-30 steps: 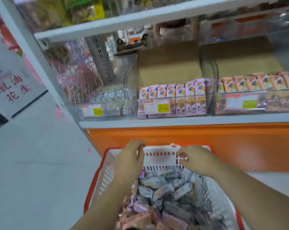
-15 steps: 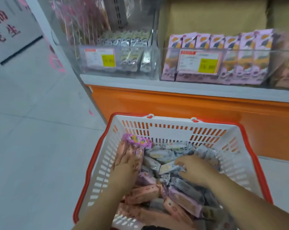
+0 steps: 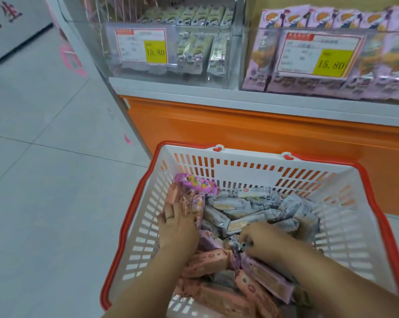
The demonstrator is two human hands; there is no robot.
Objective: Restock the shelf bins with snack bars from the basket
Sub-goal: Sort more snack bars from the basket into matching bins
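In the head view, the left hand [image 3: 178, 228] is laying straight fingers along a bundle of pink bars [image 3: 191, 196], pressing it toward the basket [image 3: 251, 154] wall on its outer side, probably to collect one flavour. Whether the thumb is wrapping underneath cannot be told. The right hand [image 3: 265, 239] is curling its fingers and pinching a grey bar [image 3: 238, 243] at its fingertips. More grey bars [image 3: 251, 203] are lying just beyond it. The matching clear bin [image 3: 148, 23] is waiting well ahead of both hands.
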